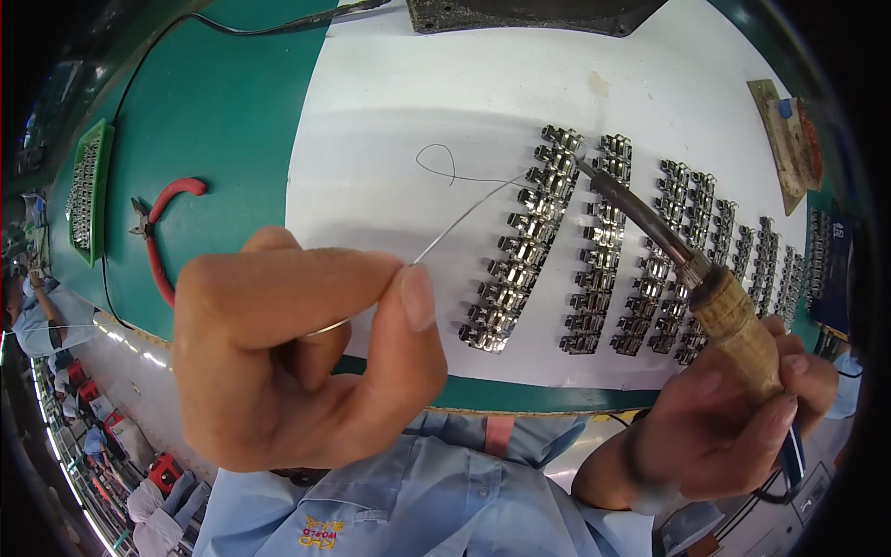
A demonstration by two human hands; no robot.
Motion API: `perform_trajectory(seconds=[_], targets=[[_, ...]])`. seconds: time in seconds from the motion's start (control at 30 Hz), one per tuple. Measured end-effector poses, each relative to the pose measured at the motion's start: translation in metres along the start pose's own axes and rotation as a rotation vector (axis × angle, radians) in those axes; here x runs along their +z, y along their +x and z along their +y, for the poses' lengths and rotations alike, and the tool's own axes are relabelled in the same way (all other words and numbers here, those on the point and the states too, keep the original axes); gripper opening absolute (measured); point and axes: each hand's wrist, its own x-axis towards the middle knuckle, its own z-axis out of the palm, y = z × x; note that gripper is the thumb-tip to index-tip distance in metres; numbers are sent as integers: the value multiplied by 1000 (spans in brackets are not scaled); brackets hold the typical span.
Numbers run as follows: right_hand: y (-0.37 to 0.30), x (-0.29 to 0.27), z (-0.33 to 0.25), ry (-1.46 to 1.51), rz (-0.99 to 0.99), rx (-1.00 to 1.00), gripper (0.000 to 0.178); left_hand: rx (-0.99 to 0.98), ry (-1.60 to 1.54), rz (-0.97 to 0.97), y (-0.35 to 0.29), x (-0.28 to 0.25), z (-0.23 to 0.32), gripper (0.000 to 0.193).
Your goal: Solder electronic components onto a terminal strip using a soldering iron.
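Observation:
Thumb and forefinger of my left hand [306,353] pinch a thin silvery solder wire [460,219]. Its far end reaches the upper part of the nearest row of small metal connectors [516,249]. My right hand [733,418] grips a soldering iron [738,325] by its brownish handle. The iron's tip points up and left, close beside the top of that same row; whether it touches a connector I cannot make out. A second connector row [599,251] lies just to the right, under the iron's shaft.
More connector rows [673,241] continue rightward on the white sheet [371,111]. Red-handled cutters [162,218] and a green tray [97,190] of metal parts lie on the green mat at left. A dark metal base [529,14] stands at the far edge, a worn block [789,144] at far right.

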Motion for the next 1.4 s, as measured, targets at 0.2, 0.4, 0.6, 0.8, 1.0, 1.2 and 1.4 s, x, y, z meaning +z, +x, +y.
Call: perform_trajectory(seconds=[0.2, 0.4, 0.6, 0.8, 1.0, 1.2, 1.4], targets=[[12, -3, 2, 155, -92, 86, 25, 65, 7, -146, 3, -4, -1, 17], [16, -1, 6, 104, -97, 99, 24, 63, 32, -177, 4, -4, -1, 17], [16, 0, 9, 124, -109, 116, 24, 105, 32, -137, 4, -1, -4, 17], [15, 0, 10, 147, -103, 136, 25, 70, 70, -189, 5, -1, -3, 17], [13, 0, 11, 181, -97, 140, 25, 65, 78, -167, 4, 2, -3, 16], [13, -4, 8, 173, -87, 60, 23, 35, -23, -84, 2, -1, -2, 15], [-1, 8, -1, 21, 101, -115, 25, 59, -20, -130, 2, -3, -3, 16]])
